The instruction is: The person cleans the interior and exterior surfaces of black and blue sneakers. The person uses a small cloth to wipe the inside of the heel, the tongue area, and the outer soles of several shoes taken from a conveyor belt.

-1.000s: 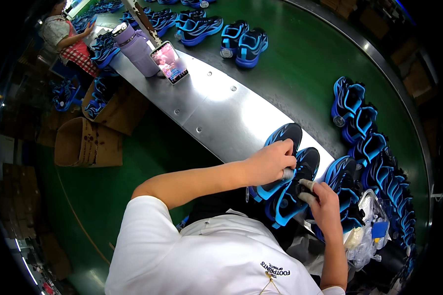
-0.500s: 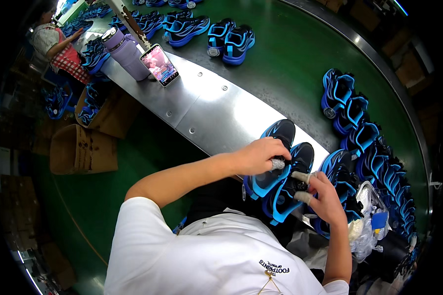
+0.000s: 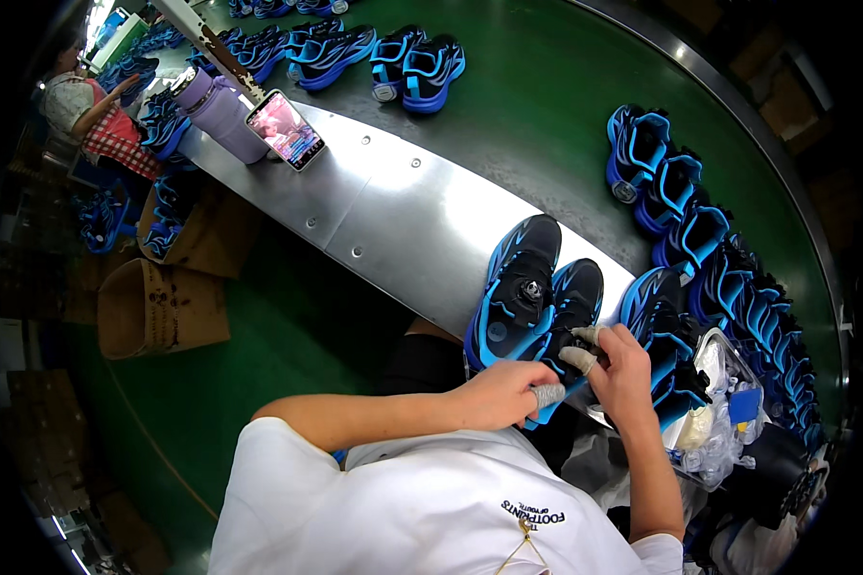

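Two black and blue sneakers stand side by side on the metal ledge in front of me. The left sneaker [image 3: 535, 240] is untouched, and a round silvery dial [image 3: 531, 290] shows on its tongue. My left hand [image 3: 510, 393], a grey wrap on one finger, is closed at the heel collar of the right sneaker [image 3: 579, 287]. At that shoe's tongue, my right hand [image 3: 620, 372] presses with bent fingers, pale covers on two fingertips. The hands hide much of this shoe's opening, and whatever small part lies between the right fingertips cannot be made out.
More sneakers [image 3: 652, 307] stand right of my right hand, by a clear plastic tray [image 3: 722, 383] of bagged parts. Rows of sneakers [image 3: 431, 77] line the green belt [image 3: 527, 115]. A phone [image 3: 286, 129] leans by a purple bottle [image 3: 221, 120]. Far left, a person [image 3: 91, 110] works near cartons [image 3: 163, 307].
My left hand has left the left sneaker, uncovering its dial, and moved down and right to the right sneaker's heel. My right hand stays at the right sneaker. The view has shifted slightly.
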The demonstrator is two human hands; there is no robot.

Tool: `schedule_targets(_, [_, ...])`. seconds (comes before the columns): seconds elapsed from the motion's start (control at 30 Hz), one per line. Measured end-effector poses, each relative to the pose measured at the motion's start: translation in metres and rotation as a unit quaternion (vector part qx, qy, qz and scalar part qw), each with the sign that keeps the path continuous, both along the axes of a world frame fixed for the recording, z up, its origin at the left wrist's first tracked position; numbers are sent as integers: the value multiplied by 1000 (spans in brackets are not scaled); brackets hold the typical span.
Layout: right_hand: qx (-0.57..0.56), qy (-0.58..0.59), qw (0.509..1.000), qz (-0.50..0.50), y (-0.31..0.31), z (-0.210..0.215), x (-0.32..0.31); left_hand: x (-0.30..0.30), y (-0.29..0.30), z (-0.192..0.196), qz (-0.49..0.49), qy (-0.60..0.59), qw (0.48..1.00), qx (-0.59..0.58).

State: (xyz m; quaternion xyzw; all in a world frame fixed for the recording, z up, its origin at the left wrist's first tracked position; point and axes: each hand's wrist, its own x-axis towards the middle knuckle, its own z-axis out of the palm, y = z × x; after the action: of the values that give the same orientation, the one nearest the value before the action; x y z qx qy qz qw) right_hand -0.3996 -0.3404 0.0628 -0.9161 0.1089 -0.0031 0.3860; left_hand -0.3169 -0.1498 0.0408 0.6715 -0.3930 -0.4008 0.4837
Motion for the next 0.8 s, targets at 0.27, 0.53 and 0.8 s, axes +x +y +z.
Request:
schedule_targets(0.27, [8,-29,999,-35,12,-5,2,-29,-14,-11,166,467,868,31])
schedule_targets(0.53, [33,3,999,-13,11,-7,3,-21,-12,-3,177,480,856,75])
schedule_targets(0.8, [49,-56,997,-5,15,-9,3,-21,-9,7,198,468,859,70])
